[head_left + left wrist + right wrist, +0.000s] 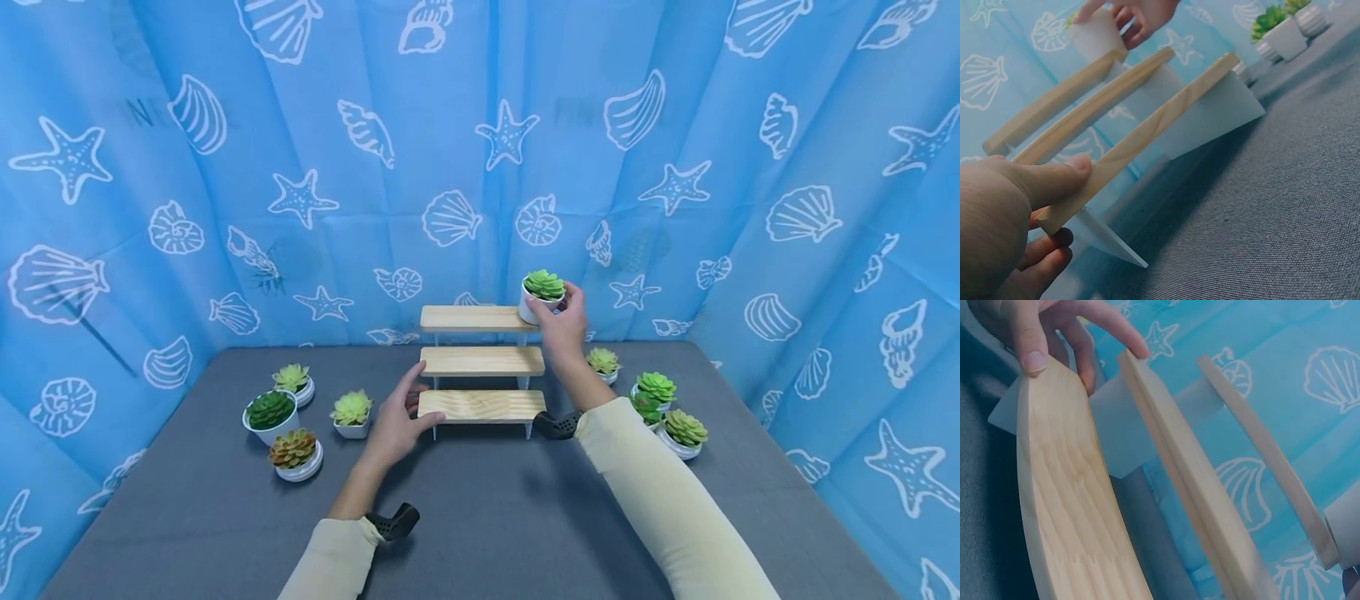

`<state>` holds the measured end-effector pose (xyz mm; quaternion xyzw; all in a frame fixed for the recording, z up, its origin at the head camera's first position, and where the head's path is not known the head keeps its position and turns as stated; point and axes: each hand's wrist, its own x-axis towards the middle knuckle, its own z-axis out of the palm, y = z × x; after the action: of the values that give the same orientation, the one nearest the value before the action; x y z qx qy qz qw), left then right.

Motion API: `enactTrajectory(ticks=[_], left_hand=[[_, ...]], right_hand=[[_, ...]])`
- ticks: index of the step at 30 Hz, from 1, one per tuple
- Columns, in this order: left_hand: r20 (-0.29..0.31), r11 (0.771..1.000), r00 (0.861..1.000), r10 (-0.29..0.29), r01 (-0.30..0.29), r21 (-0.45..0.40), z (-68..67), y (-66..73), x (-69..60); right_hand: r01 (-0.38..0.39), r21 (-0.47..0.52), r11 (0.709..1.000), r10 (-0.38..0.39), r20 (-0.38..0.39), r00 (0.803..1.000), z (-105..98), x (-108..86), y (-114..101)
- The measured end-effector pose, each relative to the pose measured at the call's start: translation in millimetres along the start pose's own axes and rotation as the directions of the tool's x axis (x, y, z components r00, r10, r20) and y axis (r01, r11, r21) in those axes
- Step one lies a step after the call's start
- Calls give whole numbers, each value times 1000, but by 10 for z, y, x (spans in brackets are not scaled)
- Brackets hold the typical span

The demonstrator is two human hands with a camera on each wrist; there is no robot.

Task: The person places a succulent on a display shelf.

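Observation:
A three-tier stand with pale wooden boards (482,406) and whitish supports stands mid-table. My left hand (393,425) grips the left end of its lowest board, thumb on top and fingers beneath in the left wrist view; in the right wrist view one finger reaches the middle board (1179,450). At the right end of the top board (472,317), my right hand (564,327) holds a green succulent in a round white pot (529,310). The pot meets the board's end; whether its full weight rests there I cannot tell. Only a sliver of the right hand shows in the right wrist view.
Left of the stand are several potted succulents, among them a dark green one (271,410), a reddish one (293,450) and a yellow-green one (352,410). More, including a green one (685,429), stand right. A blue shell-print curtain (450,150) hangs behind the grey table (480,517).

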<state>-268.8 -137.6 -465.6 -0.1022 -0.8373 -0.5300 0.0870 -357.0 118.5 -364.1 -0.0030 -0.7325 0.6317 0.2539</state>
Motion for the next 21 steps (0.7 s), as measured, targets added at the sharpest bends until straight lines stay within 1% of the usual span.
enactTrajectory(ticks=[8,15,21], left_hand=[[-6,1000,1000,-2,2,4,-1,26,-1],[-11,1000,1000,-14,14,11,6,30,4],[-11,1000,1000,-8,8,21,-3,43,-3]], right_hand=[[0,-19,1000,2,113,994,30,66,-9],[-23,5,1000,22,168,986,45,93,-31],[-51,22,998,45,221,974,46,106,-49]])
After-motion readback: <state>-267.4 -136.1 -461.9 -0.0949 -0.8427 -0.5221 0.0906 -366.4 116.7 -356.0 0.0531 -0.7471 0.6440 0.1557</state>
